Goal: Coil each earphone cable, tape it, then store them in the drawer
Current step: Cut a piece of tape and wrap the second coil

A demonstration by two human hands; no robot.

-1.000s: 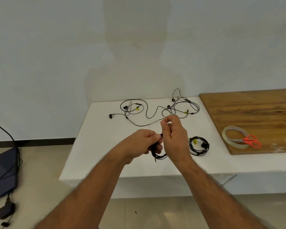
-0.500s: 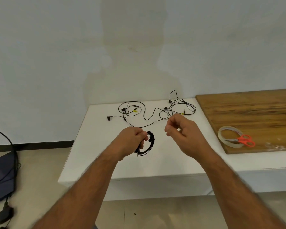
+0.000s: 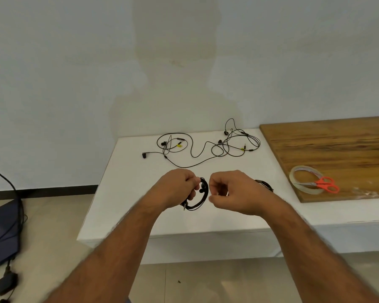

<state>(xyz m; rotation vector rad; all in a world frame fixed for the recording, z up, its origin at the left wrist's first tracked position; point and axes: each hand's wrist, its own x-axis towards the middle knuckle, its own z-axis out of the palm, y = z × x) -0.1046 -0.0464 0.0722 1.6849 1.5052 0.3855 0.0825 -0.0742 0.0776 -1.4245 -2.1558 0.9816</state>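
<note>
A coiled black earphone cable (image 3: 198,196) is held above the front of the white rectangular tabletop (image 3: 127,186) by the left hand (image 3: 175,189), with the right hand (image 3: 232,191) just to its right. Loose black earphone cables (image 3: 197,147) are spread behind them. To the right, a brown wooden board (image 3: 337,145) carries a clear tape roll (image 3: 302,171) and orange-handled scissors (image 3: 325,184).

Open tabletop at centre and lower frame, clutter along the back and right.

The white table (image 3: 127,193) shows bare surface left of the left hand (image 3: 175,189) and along its front edge below both hands. Toward the upper middle of the frame, loose earphone cables (image 3: 201,149) sprawl across the back strip. At right, the wooden board (image 3: 337,149) carries a tape roll (image 3: 304,179) and scissors (image 3: 325,185). A second coil (image 3: 265,184) lies just behind the right hand (image 3: 234,193).
</note>
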